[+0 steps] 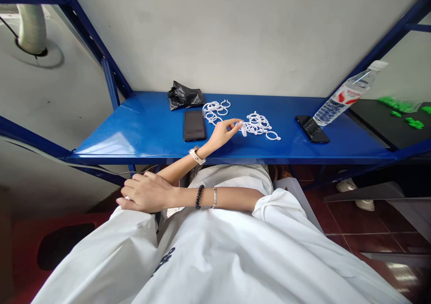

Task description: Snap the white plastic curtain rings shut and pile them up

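My left hand (pixel 224 132), with a watch on its wrist, reaches onto the blue metal shelf (pixel 134 133). Its thumb and fingertips pinch a white plastic ring (pixel 243 128) at the edge of a pile of several white rings (pixel 259 124). A second, smaller pile of rings (pixel 215 108) lies just behind the hand. My right hand (pixel 144 191), with bracelets on its wrist, crosses over my lap. It lies flat on my left forearm and white sleeve, fingers stretched out and holding nothing.
A black phone (pixel 194 125) lies left of my left hand, a crumpled black bag (pixel 184 96) behind it. At the right, a second phone (pixel 312 129) and a leaning water bottle (pixel 343 95). Green pieces (pixel 404 111) lie on a dark surface beyond.
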`<state>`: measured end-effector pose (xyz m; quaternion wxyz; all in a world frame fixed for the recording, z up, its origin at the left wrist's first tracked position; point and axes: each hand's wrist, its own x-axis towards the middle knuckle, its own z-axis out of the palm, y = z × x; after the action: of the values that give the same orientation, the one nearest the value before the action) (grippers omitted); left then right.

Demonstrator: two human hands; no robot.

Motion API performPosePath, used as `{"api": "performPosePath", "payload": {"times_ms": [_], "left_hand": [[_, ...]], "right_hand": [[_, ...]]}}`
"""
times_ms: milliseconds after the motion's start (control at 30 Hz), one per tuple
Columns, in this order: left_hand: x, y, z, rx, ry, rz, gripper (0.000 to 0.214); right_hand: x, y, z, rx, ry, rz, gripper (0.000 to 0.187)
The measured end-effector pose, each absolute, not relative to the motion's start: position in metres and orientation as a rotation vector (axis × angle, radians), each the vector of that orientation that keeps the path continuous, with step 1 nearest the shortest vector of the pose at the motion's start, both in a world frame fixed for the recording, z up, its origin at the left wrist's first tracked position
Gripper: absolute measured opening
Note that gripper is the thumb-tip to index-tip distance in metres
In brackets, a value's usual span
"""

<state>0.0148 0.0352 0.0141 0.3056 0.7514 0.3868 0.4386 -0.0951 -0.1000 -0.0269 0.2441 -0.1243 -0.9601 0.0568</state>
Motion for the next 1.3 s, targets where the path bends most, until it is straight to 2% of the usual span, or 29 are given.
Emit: {"api": "performPosePath", "payload": {"times_ms": [167, 333, 600, 900, 1133, 1300], "left_hand": [[0.017, 0.040, 0.016, 1.584, 0.840, 1.138, 0.033], [0.014, 0.037, 0.024, 1.166, 0.602, 0.990, 0.023], [0.013, 0.034, 0.031, 1.157, 0.615, 0.932, 0.032], [0.014, 0.037, 0.035, 0.726, 0.521, 0.929, 0.022], [0.013, 0.037, 0.035, 0.733, 0.463, 0.974, 0.024], [0.014, 0.037, 0.035, 0.728, 0.465, 0.970, 0.025]], "right_hand": [[-0.097, -0.099, -0.028, -0.345, -2.644, 0.093, 0.038], [-0.097, -0.098, -0.027, -0.334, -2.626, 0.106, 0.035], [-0.089, -0.101, -0.022, -0.383, -2.643, 0.112, 0.036], [-0.084, -0.103, -0.015, -0.364, -2.649, 0.179, 0.033], [-0.081, -0.104, -0.020, -0.313, -2.656, 0.154, 0.040], [-0.080, -0.103, -0.025, -0.322, -2.651, 0.141, 0.039]]}}
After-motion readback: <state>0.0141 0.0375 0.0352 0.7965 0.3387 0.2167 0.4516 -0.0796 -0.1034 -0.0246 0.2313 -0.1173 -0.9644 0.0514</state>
